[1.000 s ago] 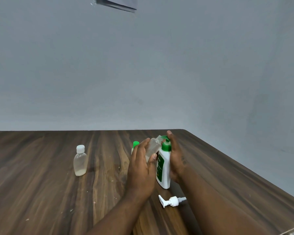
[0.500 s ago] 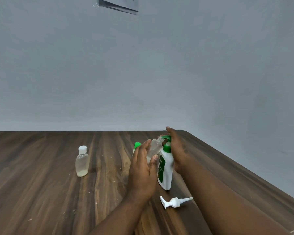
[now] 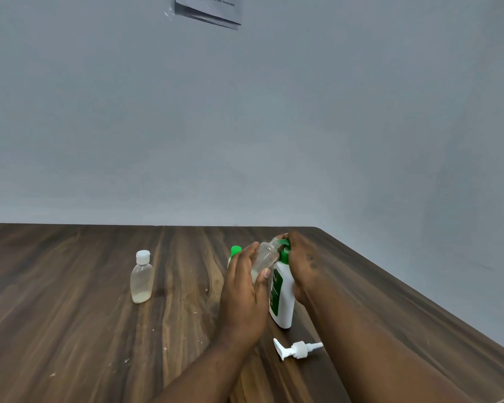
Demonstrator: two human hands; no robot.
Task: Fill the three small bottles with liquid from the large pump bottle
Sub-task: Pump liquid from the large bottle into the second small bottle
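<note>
Three small bottles, so where is the one in hand?

The small clear bottle (image 3: 264, 257) is up off the desk (image 3: 70, 330) and tilted. Its open mouth points to one o'clock and meets the green spout of the large pump bottle (image 3: 281, 298).

Who holds it?

The left hand (image 3: 242, 289). Its grip is wrapped round the bottle's body, fingers behind and thumb in front.

And the big bottle?

White with a green label, it stands on the desk, leaning slightly. The right hand (image 3: 300, 263) comes in from its three o'clock side. That grip is curled over the green pump head, with the palm against the bottle's shoulder.

The other two small ones?

The green-capped bottle (image 3: 235, 251) stands at ten o'clock from the big bottle. It is just behind the left hand, so only its cap and a sliver of shoulder show. The white-capped bottle (image 3: 141, 276) stands upright at nine o'clock, well apart, with a shallow layer of pale liquid at its bottom.

Anything else on the desk?

A loose white pump head (image 3: 298, 349) lies on its side at six o'clock from the big bottle, near its base, between the two forearms. The desk is dark wood grain.

And beyond it?

A plain grey wall (image 3: 361, 112), with a sheet of paper (image 3: 208, 10) stuck on it at twelve o'clock. Its print is too small to read.
</note>
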